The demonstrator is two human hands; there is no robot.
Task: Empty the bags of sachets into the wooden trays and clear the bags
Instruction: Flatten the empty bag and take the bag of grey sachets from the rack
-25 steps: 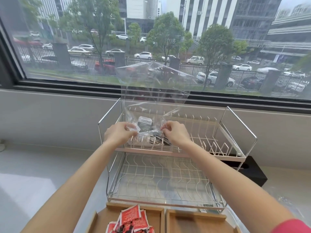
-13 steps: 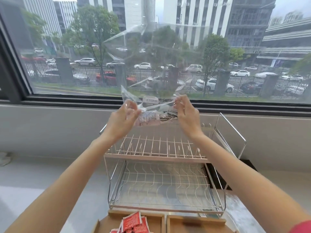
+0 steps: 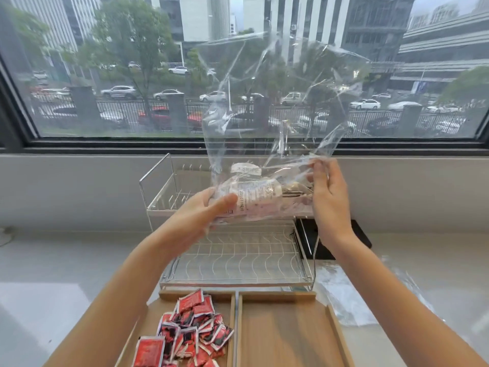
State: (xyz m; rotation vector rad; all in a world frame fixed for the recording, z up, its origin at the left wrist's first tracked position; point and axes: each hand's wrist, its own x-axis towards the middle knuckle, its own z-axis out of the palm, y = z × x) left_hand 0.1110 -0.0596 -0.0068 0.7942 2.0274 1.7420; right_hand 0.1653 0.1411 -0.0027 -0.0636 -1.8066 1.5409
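Change: 1 second ago both hands pinched the clear bag [image 3: 275,112] low over the rack's upper tier; it now hangs higher, in front of the window, with its load turned sideways.
Left hand: the left hand [image 3: 203,210] cups the loaded end from below, thumb pressed on the plastic.
Right hand: the right hand [image 3: 326,186] pinches a crumpled fold of film at the other end.
Bag contents: pale sachets [image 3: 260,197] bunch at the bottom of the bag, between the hands; none has dropped out.
Trays: the left wooden tray [image 3: 231,308] holds a heap of red sachets [image 3: 193,332]; the right wooden tray [image 3: 285,332] shows bare wood.
Meaning: probably the bag is being opened or turned for tipping into the right tray, which lies well below it.
Other: a wire dish rack [image 3: 238,258] stands on the worktop [image 3: 53,260] behind the trays; more clear film [image 3: 352,295] lies right of them.
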